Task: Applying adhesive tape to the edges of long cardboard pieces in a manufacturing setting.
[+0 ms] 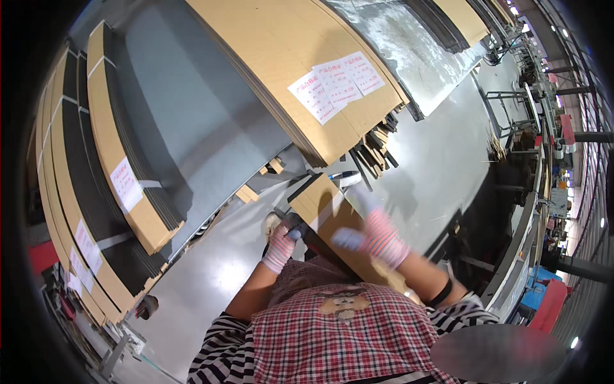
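Observation:
A long bundle of strips with a brown cardboard top [348, 238] and dark sides slants away from my body, a pale tape band across it near its far end. My left hand [280, 248], in a pink-and-white striped glove with grey-blue fingertips, is closed at its left edge; the exact grip is partly hidden. Over its right side is my right hand [382, 242], gloved alike and blurred by motion. Its thumb and fingers are spread, and nothing shows between them. Just past the bundle's far end lies a small white-and-blue object [345, 177], its kind unclear.
Ahead stands a large cardboard-topped stack [268, 38] bearing printed paper labels [336, 86]. Several banded bundles [128, 166] lie to the left on a grey surface [185, 96]. Wooden offcuts [374, 150] jut out beneath the big stack. Dark framework [511, 256] stands at the right.

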Demonstrator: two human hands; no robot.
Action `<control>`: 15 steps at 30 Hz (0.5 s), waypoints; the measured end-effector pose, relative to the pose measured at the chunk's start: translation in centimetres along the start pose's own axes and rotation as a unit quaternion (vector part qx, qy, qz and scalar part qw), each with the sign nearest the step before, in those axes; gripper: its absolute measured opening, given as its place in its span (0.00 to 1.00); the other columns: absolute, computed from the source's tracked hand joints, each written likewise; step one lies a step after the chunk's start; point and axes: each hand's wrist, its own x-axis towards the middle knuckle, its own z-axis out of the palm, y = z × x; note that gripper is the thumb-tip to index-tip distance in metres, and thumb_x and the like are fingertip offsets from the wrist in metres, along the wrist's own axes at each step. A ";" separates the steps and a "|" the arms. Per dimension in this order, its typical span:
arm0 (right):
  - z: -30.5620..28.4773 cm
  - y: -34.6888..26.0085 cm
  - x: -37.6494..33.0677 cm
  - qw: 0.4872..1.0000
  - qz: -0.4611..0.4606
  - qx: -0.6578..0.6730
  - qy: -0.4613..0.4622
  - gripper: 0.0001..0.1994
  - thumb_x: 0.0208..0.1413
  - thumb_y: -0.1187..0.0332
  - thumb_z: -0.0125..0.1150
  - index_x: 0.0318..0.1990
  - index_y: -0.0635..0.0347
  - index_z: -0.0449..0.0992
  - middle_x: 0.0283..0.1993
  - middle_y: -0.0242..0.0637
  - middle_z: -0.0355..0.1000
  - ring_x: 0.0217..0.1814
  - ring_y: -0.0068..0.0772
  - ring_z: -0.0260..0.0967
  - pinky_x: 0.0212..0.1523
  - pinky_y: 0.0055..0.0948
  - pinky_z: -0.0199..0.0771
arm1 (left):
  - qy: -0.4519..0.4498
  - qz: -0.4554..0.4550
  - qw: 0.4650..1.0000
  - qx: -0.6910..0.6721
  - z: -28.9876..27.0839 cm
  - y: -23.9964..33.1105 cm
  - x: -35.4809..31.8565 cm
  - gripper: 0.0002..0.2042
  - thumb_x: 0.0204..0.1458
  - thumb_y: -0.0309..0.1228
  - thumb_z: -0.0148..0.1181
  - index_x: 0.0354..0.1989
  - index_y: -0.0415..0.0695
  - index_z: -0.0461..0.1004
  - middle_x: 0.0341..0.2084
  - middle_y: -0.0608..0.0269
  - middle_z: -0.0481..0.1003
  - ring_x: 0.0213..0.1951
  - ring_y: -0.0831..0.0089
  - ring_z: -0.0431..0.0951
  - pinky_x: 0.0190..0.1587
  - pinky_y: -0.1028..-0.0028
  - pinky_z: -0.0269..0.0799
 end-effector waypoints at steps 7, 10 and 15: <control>4.6 -1.9 -1.9 0.990 0.038 -0.125 0.054 0.42 0.29 0.61 0.74 0.58 0.54 0.61 0.60 0.63 0.54 0.55 0.62 0.59 0.53 0.52 0.62 | -0.132 -0.198 0.953 0.187 -6.4 -8.2 8.3 0.16 0.54 0.30 0.56 0.50 0.40 0.70 0.47 0.56 0.73 0.45 0.71 0.75 0.44 0.72 0.73; 4.9 -1.6 -1.6 0.992 0.040 -0.115 0.043 0.41 0.31 0.62 0.72 0.59 0.53 0.62 0.61 0.64 0.52 0.55 0.64 0.59 0.53 0.53 0.62 | -0.224 -0.018 0.974 0.030 -1.3 -9.5 13.5 0.16 0.58 0.29 0.48 0.54 0.40 0.66 0.45 0.57 0.73 0.46 0.70 0.75 0.48 0.71 0.72; 4.9 -3.3 -1.3 0.995 0.030 -0.095 0.026 0.40 0.34 0.61 0.71 0.60 0.52 0.62 0.62 0.64 0.52 0.58 0.65 0.57 0.55 0.52 0.61 | -0.212 -0.124 0.939 -0.242 -1.5 -16.4 11.6 0.16 0.58 0.30 0.49 0.54 0.40 0.67 0.45 0.57 0.74 0.45 0.68 0.76 0.49 0.72 0.71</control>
